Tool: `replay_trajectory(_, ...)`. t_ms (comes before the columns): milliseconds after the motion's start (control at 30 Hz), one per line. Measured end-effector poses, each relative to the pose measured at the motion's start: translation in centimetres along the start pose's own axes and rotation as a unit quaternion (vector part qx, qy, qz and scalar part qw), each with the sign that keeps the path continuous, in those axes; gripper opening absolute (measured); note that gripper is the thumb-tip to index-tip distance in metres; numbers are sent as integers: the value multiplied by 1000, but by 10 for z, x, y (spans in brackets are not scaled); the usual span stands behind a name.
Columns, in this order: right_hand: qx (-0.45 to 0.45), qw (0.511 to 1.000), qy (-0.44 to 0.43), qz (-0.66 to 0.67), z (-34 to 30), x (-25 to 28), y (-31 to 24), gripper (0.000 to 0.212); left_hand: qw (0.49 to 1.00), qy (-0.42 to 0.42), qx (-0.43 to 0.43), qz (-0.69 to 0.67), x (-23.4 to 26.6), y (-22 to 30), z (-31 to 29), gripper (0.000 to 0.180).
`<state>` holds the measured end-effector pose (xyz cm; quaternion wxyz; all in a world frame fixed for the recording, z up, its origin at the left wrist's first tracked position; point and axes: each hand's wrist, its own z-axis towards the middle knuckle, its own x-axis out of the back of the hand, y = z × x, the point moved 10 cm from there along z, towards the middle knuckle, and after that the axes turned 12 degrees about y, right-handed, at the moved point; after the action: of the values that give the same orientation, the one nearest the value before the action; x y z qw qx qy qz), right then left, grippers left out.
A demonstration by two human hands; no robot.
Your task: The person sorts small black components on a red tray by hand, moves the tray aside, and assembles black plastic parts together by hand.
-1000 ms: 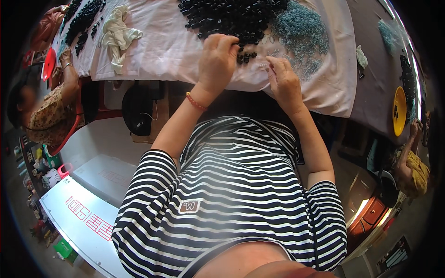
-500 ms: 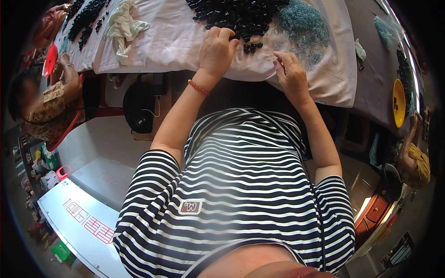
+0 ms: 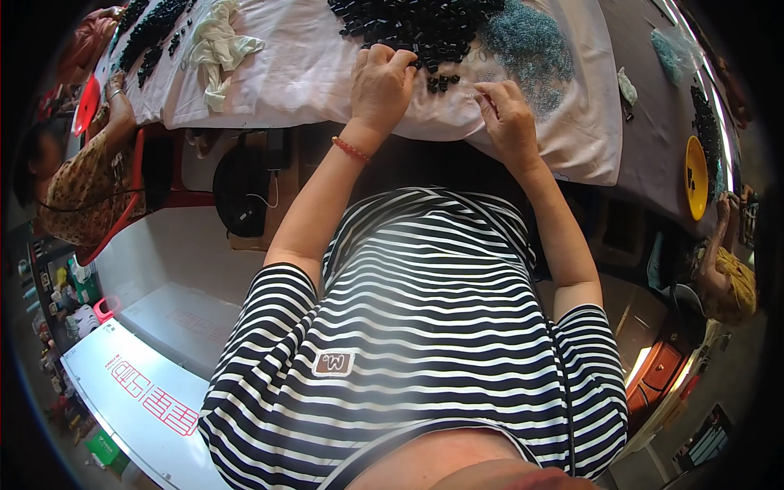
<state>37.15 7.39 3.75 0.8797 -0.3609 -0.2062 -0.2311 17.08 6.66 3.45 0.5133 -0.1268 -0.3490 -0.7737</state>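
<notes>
My left hand [image 3: 382,88] is curled at the near edge of a heap of small black pieces [image 3: 425,33]. Its fingertips are hidden behind the hand, and what they hold cannot be made out. To the right, my right hand [image 3: 508,118] is closed with thumb and forefinger toward each other over the pale cloth; anything in them is too small to tell. A few loose black pieces [image 3: 443,83] lie between the hands. Beyond my right hand spreads a pile of small bluish, see-through pieces [image 3: 531,53].
A crumpled whitish cloth [image 3: 219,49] lies at left on the pale pink tablecloth [image 3: 294,90]. Farther left are more black pieces [image 3: 159,28] and a person [image 3: 94,188] seated. At right are a yellow plate [image 3: 696,178], a clear bag [image 3: 674,55] and another person [image 3: 727,278].
My right hand has shifted slightly left, its thumb and forefinger turned a little. My left hand stays almost in place at the black heap. The left person's hand has risen.
</notes>
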Motion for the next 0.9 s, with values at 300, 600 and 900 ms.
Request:
replay_trajectory(300,50,994,-60,-78,-4,-17,-6,13,1000,-19,-6,17,-7,-2,5,16)
replay_trajectory(600,-45,997,-35,-44,-4,-7,14,11,998,34,5,-55,15,10,-7,22)
replay_trajectory(900,-255,948,-49,183,-16,-10,33,18,801,-163,397,-417,-46,33,-73,24)
